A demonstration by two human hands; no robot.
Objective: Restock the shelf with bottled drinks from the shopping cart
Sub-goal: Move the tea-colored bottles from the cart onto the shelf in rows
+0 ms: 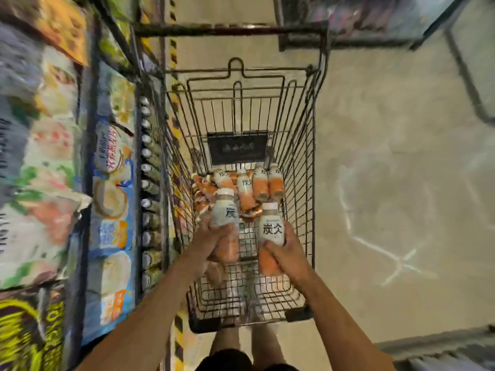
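Observation:
A wire shopping cart (300,145) stands in front of me in the aisle. Several orange-and-white drink bottles (247,187) lie in its bottom. My left hand (211,243) grips one such bottle (224,212) by its lower half, held above the cart's near end. My right hand (288,254) grips another bottle (271,228) beside it, cap pointing away from me. The shelf (107,183) runs along the left, blurred, with colourful packs and a row of cans (147,183) on its lower level.
A black sign (237,148) hangs inside the cart above the bottles. Yellow-black tape (173,49) marks the floor by the shelf. Bare concrete floor (388,170) lies to the right. Another display unit (361,17) stands beyond the cart. My legs show below the cart handle.

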